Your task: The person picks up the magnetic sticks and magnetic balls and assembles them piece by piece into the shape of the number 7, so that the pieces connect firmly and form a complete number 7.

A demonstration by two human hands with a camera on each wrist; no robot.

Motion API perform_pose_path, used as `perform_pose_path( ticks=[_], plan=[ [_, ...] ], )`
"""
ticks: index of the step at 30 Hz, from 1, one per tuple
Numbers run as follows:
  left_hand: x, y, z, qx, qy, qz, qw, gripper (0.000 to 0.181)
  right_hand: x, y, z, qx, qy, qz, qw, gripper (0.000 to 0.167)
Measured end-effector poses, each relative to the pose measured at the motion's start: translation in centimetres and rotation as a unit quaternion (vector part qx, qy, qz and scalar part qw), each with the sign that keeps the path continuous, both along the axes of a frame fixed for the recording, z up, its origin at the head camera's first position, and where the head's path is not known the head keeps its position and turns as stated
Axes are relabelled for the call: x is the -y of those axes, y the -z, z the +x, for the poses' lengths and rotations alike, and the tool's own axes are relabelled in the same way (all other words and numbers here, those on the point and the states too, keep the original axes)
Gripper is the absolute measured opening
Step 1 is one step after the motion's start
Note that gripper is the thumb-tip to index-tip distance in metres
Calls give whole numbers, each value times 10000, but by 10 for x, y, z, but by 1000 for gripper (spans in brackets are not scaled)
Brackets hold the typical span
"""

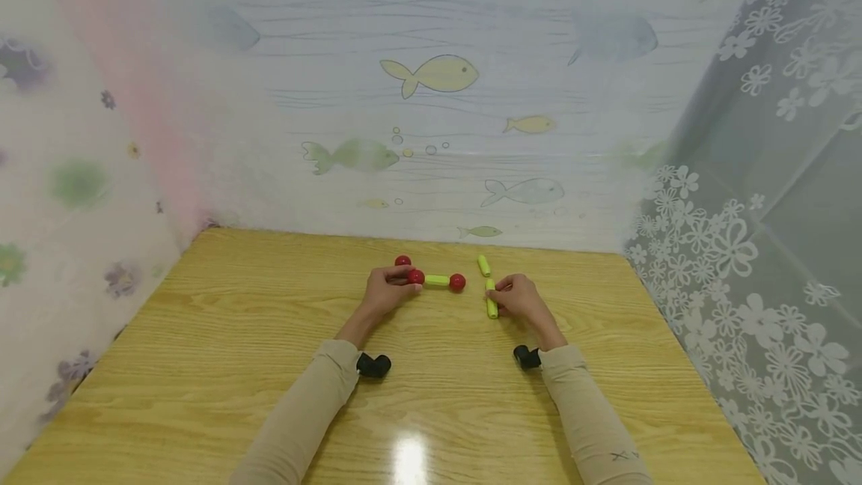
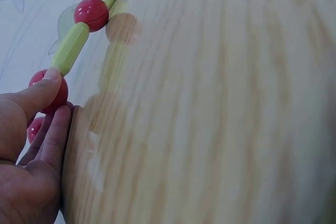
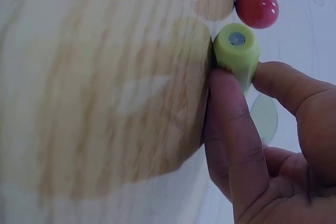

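Observation:
My left hand (image 1: 385, 293) pinches a red ball (image 1: 416, 277) between thumb and fingers. A yellow-green rod (image 1: 436, 281) joins that ball to another red ball (image 1: 458, 282) on its right. Just behind the left fingers lies a further red ball (image 1: 402, 261). In my right hand (image 1: 524, 298) a yellow-green rod (image 1: 491, 304) is pinched, lying lengthwise away from me. The right wrist view shows a grey metallic disc (image 3: 237, 39) in that rod's near end. Beyond it lies one more yellow-green rod (image 1: 483, 266); whether the two rods touch, I cannot tell.
The wood-grain table (image 1: 431, 395) spreads around both hands. A fish-printed curtain (image 1: 431, 118) hangs along its back edge, with patterned sheets at both sides. Black wrist cameras sit at the left cuff (image 1: 340, 354) and right cuff (image 1: 562, 358).

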State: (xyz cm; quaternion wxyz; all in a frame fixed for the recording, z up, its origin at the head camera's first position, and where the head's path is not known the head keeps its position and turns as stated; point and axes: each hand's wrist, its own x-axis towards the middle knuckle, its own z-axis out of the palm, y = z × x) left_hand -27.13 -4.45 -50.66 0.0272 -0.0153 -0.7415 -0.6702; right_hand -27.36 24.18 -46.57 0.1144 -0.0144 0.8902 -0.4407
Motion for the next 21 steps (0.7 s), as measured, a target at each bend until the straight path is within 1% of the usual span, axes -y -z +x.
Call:
perform_pose_path(
  ticks=[7,11,16,21],
  plan=[
    [-7,1,16,-20,-138,-8,9999,42,-6,-1,8,185,-119,-110,9997,30],
    [-11,1,25,8,-229,-39,9997,41,-10,-2,13,170,-167,-95,9997,30],
    [-16,-1,38,-8,-315,-43,9995,41,-16,-2,18,93,-343,-54,9994,30],
    [-22,-2,50,-35,-399,-51,9992,42,-22,-1,24,151,-443,-130,9988,32]
  ],
)
